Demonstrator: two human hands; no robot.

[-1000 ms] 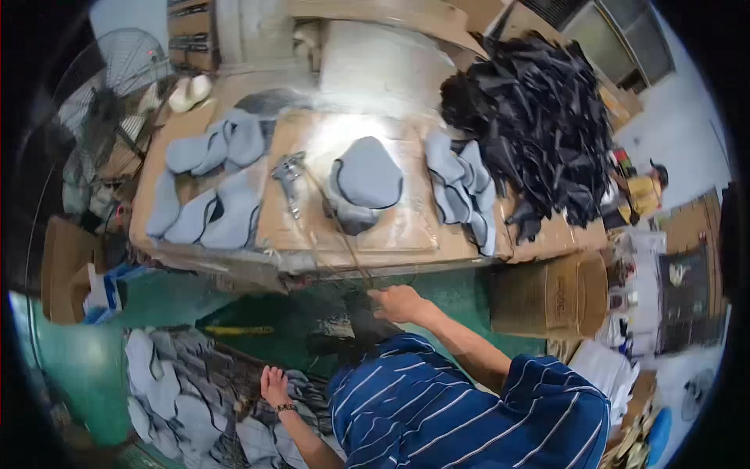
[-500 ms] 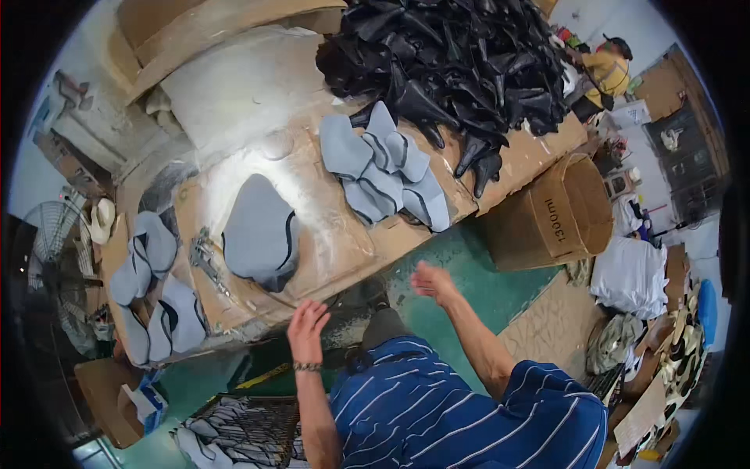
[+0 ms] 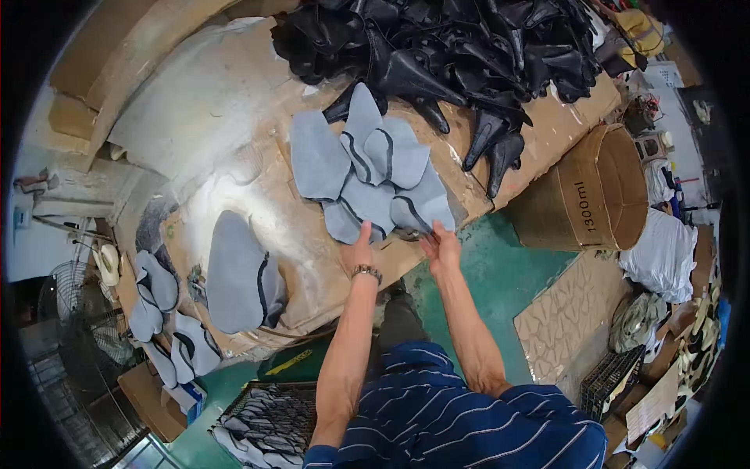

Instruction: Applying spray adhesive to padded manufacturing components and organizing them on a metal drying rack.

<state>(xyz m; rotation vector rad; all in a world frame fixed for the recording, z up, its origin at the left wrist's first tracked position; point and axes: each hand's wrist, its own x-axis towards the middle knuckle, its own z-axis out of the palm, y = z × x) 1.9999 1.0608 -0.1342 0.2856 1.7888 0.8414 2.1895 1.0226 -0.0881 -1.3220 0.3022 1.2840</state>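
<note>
My left hand and right hand both touch the near edge of the grey pieces, centre frame; fingers half open, firm grip not clear.

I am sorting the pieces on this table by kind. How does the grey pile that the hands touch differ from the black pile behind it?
The grey pile is pale blue-grey, while the black pile is shiny black. The grey pile holds few pieces lying flat and fanned; the black pile is far bigger, heaped and tangled. The left hand and right hand reach the grey pile only; neither touches the black pile. Both lie on the same cardboard-covered table.
</note>
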